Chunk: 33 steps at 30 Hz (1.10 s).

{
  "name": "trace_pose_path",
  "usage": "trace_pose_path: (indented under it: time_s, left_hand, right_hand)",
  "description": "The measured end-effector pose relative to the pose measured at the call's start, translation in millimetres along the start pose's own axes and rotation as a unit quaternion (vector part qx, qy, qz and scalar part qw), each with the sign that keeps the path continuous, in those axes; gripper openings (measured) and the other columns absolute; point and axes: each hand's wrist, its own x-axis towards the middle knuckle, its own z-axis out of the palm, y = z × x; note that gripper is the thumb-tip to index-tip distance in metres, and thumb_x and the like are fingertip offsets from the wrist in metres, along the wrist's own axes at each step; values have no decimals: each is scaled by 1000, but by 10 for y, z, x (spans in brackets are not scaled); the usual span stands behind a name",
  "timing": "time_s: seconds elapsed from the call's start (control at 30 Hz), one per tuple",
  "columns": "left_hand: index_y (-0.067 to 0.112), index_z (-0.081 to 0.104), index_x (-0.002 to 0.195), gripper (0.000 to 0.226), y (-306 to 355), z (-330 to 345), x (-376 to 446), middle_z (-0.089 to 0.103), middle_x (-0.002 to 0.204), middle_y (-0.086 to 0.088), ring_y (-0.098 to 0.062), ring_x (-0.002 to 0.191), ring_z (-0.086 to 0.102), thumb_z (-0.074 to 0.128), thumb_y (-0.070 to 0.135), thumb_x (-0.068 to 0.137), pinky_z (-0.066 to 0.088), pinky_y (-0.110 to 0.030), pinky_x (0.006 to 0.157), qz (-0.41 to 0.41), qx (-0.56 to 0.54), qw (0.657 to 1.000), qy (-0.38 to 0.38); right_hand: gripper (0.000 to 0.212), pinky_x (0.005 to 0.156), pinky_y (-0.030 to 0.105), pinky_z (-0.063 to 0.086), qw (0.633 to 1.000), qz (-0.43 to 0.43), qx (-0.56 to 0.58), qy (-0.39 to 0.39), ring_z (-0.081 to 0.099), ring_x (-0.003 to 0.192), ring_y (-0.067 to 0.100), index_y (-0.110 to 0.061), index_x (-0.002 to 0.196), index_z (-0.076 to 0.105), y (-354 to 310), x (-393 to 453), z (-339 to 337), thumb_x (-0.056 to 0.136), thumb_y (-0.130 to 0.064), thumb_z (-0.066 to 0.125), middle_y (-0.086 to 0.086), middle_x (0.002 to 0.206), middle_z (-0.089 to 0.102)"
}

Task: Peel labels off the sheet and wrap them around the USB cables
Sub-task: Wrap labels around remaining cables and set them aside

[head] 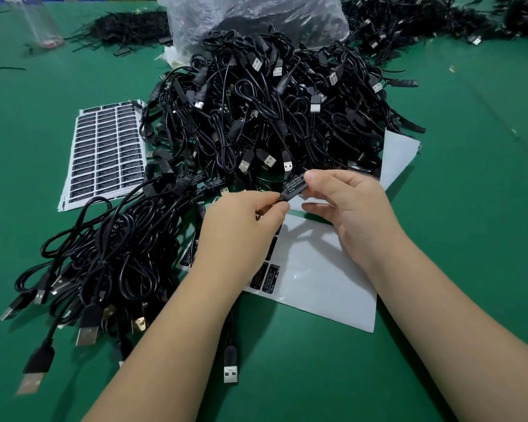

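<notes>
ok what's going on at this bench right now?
A person is labelling black USB cables on a green table. The left hand and the right hand together pinch a black printed label on one cable, between them. Under the hands lies a nearly emptied white label sheet; a full sheet sits to the left. A big heap of black cables lies behind, another bundle lower left.

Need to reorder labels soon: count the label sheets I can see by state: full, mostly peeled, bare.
Full sheet: 1
Mostly peeled sheet: 1
Bare sheet, tucked under the cable pile: 1
Total: 3
</notes>
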Motion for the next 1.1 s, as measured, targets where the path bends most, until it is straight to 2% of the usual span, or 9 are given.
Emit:
trace_pose_path:
  time_s: [0.13,0.23,0.37,0.43,0.5,0.67,0.9,0.97,1.1]
  left_hand:
    - [17,76,91,12,15,7,0,62,69,19,-5,83,55,67,24,88,43,-28,75,5,2,1000,4]
    - [18,74,89,10,6,-1,3,57,65,24,-5,82,56,67,24,88,43,-27,74,5,4,1000,2]
    - [21,74,105,20,-2,6,8,54,71,29,-2,82,59,66,29,88,45,-18,74,-4,17,1000,-3]
    - [22,73,109,23,1,8,9,54,73,29,-3,85,59,66,30,88,43,-13,75,-9,21,1000,-6]
    - [22,73,109,23,-4,8,11,56,73,28,-5,85,60,65,30,89,45,-17,75,-8,23,1000,-6]
    - [22,75,102,18,-25,20,13,58,65,22,5,63,52,66,29,88,40,-11,64,-4,23,1000,-5]
    - [25,73,89,7,-22,23,8,61,63,18,-6,67,56,67,28,87,44,-21,69,-13,6,1000,-4]
    - [27,72,84,6,-16,22,11,64,67,16,-6,67,56,67,29,86,44,-20,63,-24,-17,1000,-11]
    - [26,73,75,18,-18,12,18,62,57,15,1,49,48,61,31,88,36,-9,46,-54,-72,996,-29]
  right_hand:
    - [8,70,24,53,1000,5,-4,1,66,75,9,-21,66,76,-4,-8,22,67,-27,72,0,77,72]
    - [7,70,24,52,1000,4,-10,10,66,73,9,-21,65,76,-4,-2,21,67,-26,72,-1,75,71]
    - [9,69,21,52,1000,-1,-16,11,66,74,8,-19,68,75,10,4,7,77,-19,72,-1,78,72]
    - [13,69,21,52,1000,-7,-27,14,66,75,8,-19,68,75,19,4,3,80,-16,71,-2,79,72]
    - [11,70,21,52,999,-12,-43,15,66,76,8,-20,69,75,24,2,5,79,-19,71,-2,79,72]
    - [5,75,24,54,998,-18,-56,19,66,74,7,-26,68,76,21,4,11,70,-27,72,-6,76,72]
    - [5,85,33,56,997,-24,-69,21,67,74,9,-26,71,77,18,8,7,68,-28,73,-2,75,73]
    - [6,85,34,56,997,-25,-74,22,67,74,9,-25,71,77,14,9,8,67,-29,73,-2,75,73]
    - [6,87,36,56,994,-34,-100,27,69,76,12,-28,71,76,11,-8,11,67,-30,73,-3,76,73]
